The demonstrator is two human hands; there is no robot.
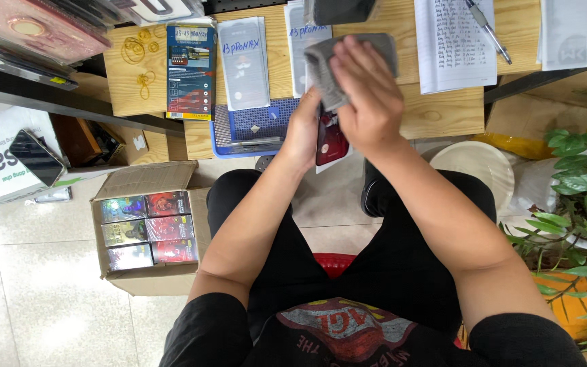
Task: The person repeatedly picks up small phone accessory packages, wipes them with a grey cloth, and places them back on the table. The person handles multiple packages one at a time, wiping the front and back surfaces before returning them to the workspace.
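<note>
My left hand point(304, 129) grips a red phone point(332, 143) from its left side, holding it upright just below the wooden desk edge point(443, 115). My right hand point(365, 95) lies over the top of the phone and presses a grey cloth point(324, 68) against it. Most of the phone is hidden behind my right hand and the cloth. I sit on a red stool point(334, 261), of which only a small part shows between my legs.
A blue mesh tray point(253, 126), flat packets point(242, 64), a dark blue box point(190, 71), rubber bands point(134, 51), a written sheet point(453, 44) and a pen point(487, 30) lie on the desk. On the floor sits a cardboard box point(147, 228) of small packs. A plant point(582, 204) stands at right.
</note>
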